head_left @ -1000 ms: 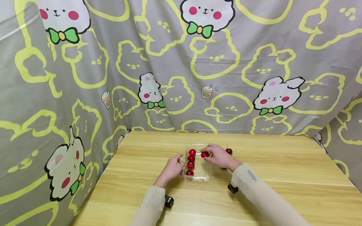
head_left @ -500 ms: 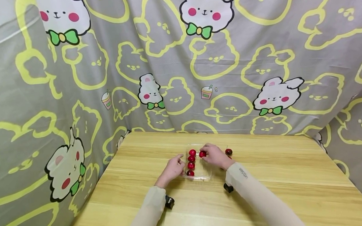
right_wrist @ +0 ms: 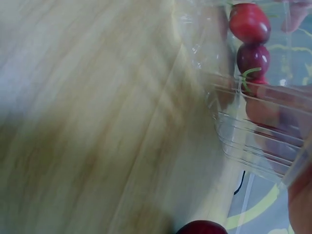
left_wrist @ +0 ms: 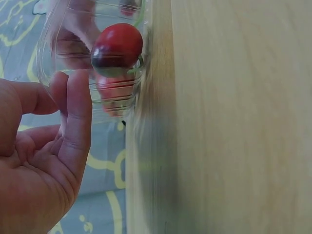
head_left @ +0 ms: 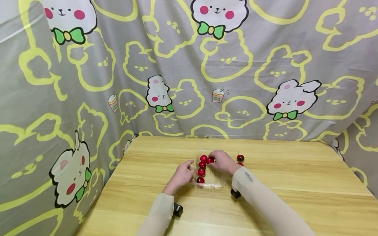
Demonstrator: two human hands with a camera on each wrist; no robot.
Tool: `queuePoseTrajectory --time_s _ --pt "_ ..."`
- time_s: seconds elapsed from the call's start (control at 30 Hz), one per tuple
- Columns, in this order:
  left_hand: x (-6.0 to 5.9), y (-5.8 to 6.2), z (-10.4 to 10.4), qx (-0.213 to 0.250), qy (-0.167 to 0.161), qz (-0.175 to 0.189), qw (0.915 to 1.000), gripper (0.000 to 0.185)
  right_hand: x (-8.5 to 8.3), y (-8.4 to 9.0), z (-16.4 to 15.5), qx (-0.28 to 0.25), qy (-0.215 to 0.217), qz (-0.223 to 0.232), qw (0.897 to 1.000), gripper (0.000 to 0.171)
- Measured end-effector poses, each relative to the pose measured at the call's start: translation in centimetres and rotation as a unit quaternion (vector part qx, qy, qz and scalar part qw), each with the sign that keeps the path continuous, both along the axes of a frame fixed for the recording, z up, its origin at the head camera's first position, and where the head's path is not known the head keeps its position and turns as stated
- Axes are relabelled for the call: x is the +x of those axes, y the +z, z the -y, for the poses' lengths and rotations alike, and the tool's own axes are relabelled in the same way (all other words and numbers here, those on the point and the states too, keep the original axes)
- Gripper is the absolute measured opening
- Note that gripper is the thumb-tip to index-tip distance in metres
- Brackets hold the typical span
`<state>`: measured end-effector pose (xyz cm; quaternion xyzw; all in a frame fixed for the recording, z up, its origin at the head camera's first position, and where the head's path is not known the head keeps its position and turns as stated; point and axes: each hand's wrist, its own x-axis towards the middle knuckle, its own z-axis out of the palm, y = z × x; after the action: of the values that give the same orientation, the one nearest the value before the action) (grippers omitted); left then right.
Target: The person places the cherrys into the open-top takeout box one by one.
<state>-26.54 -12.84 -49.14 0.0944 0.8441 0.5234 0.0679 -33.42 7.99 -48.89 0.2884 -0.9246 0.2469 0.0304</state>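
A: Where do your hands stand right now?

B: Your right hand (head_left: 222,161) is over the clear plastic tray (head_left: 215,182), fingers curled round a red cherry tomato (head_left: 210,160) at the far end of the tray. Your left hand (head_left: 182,174) lies at the tray's left wall, fingers relaxed and touching it, holding nothing.

A: And the fruit already in?

B: A row of tomatoes (head_left: 201,171) runs along the tray's left side, four or so. The held one sits just right of that row, near the far pair. One more loose tomato (head_left: 240,158) lies on the wooden table (head_left: 299,183) just beyond your right hand, outside the tray.

A: How do you set this one down well?

B: Judging from this, lower it until it rests on the tray floor before you ease your fingers, so it cannot roll into the row. Start a second column beside the first; the right half is bare. Keep your left fingers against the wall, because the tray looks light and may slide.

A: Anything the wrist views add?

B: The left wrist view shows your fingers (left_wrist: 78,117) at the ribbed wall with a tomato behind it. The right wrist view is blurred; I can't tell your grip from it.
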Motion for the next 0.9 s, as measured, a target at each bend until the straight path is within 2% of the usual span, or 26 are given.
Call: queuePoseTrajectory --time_s 0.13,0.37,0.6,0.9 --pt "-0.05 -0.01 -0.01 -0.004 0.0 -0.003 1.0 0.052 0.0 0.16 0.15 0.008 -0.006 0.004 1.0 0.027" --pt "-0.1 0.04 0.05 -0.001 -0.002 -0.006 1.0 0.051 -0.29 0.06 0.36 0.055 -0.01 -0.009 0.998 0.027" --pt "0.02 0.29 0.07 0.001 -0.004 -0.005 1.0 0.051 -0.67 0.03 0.71 0.054 -0.014 -0.005 0.998 0.02" --pt "-0.32 -0.13 0.19 0.009 -0.004 0.007 0.9999 0.051 -0.9 0.03 0.85 0.052 -0.006 -0.02 0.998 0.018"
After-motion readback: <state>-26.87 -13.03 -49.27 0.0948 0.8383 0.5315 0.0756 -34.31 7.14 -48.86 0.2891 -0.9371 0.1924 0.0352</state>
